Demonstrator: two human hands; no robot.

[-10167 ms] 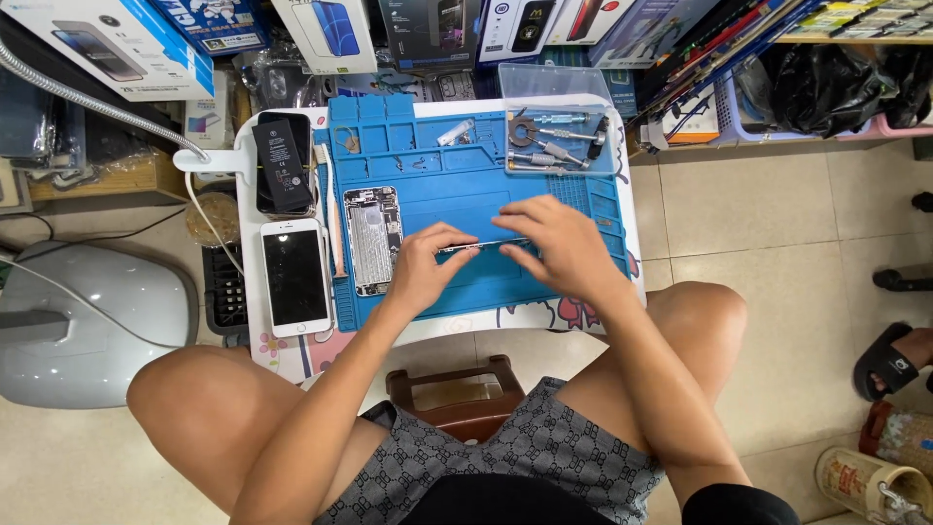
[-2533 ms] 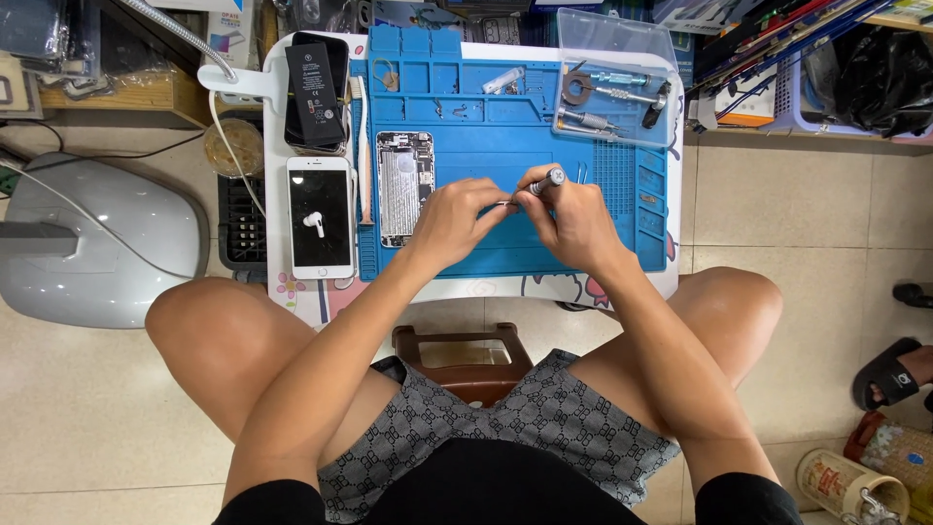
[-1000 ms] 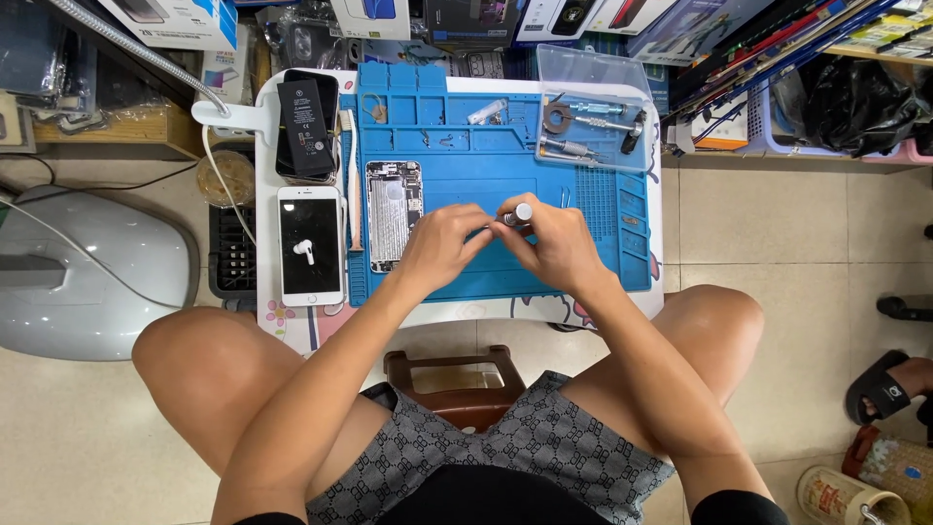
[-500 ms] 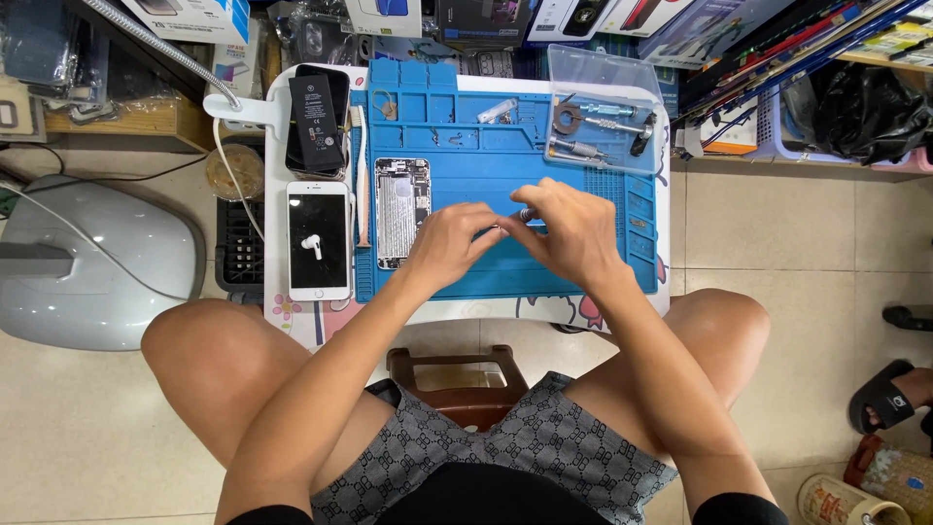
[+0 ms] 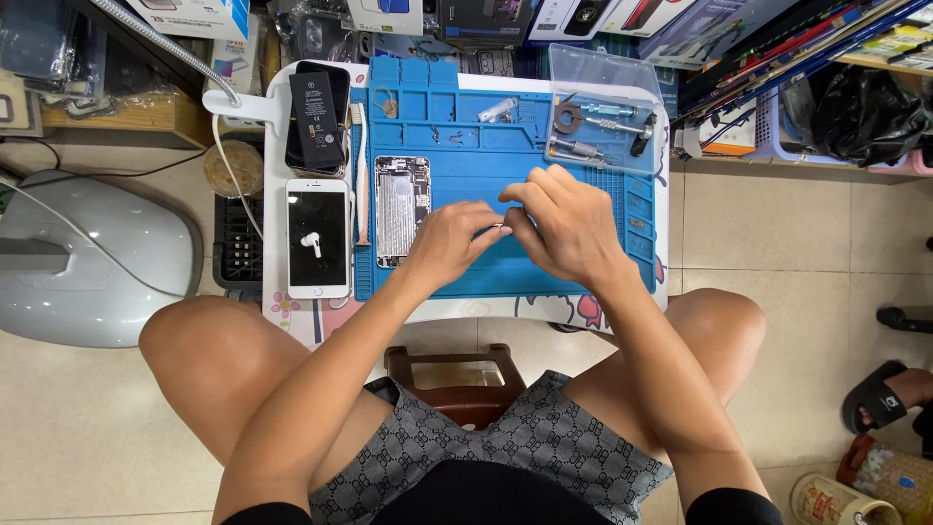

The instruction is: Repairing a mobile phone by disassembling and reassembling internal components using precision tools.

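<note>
Two hands meet over the middle of the blue repair mat (image 5: 486,126): the left hand (image 5: 449,243) and right hand (image 5: 562,226) are fingertip to fingertip, pinched on a small silvery part (image 5: 502,228), too hidden to say which way it points. Just left lies an opened phone body (image 5: 400,209), long axis running away from the person, beside a white phone (image 5: 317,238) lying parallel.
</note>
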